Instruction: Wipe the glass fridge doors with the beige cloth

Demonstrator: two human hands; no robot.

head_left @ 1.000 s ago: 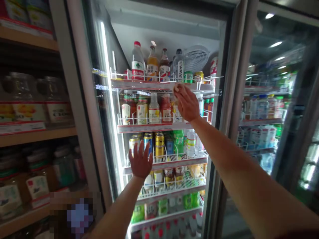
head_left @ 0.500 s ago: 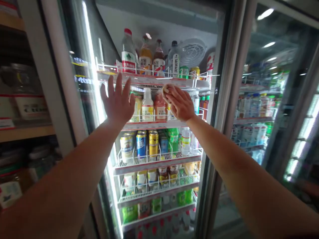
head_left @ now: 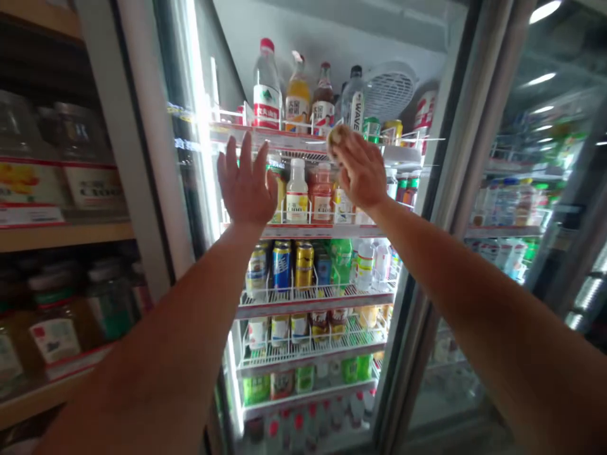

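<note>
My left hand [head_left: 249, 186] lies spread on the glass door [head_left: 327, 19] of an upright drinks fridge, its fingers pointing up and nothing in it. To its right, my right hand [head_left: 364, 170] presses a small pale cloth [head_left: 337, 136] to the same glass. Most of this cloth is hidden under the fingers, with a crumpled edge showing at the fingertips. Behind the glass, just above the hands, stand a red-capped water bottle [head_left: 267, 88] and a WAVE bottle [head_left: 353, 101]. Juice bottles [head_left: 297, 193] show between the hands.
Lower wire shelves [head_left: 313, 303] hold several cans and bottles. On the left, an open wooden shelf [head_left: 71, 234] carries labelled jars [head_left: 95, 177]. A metal door frame [head_left: 439, 208] separates this door from another glass-fronted fridge [head_left: 502, 230] on the right.
The view has shifted, so the fridge sits further right and a little higher. My right hand and the cloth have moved slightly up the glass. My left hand stays about where it was.
</note>
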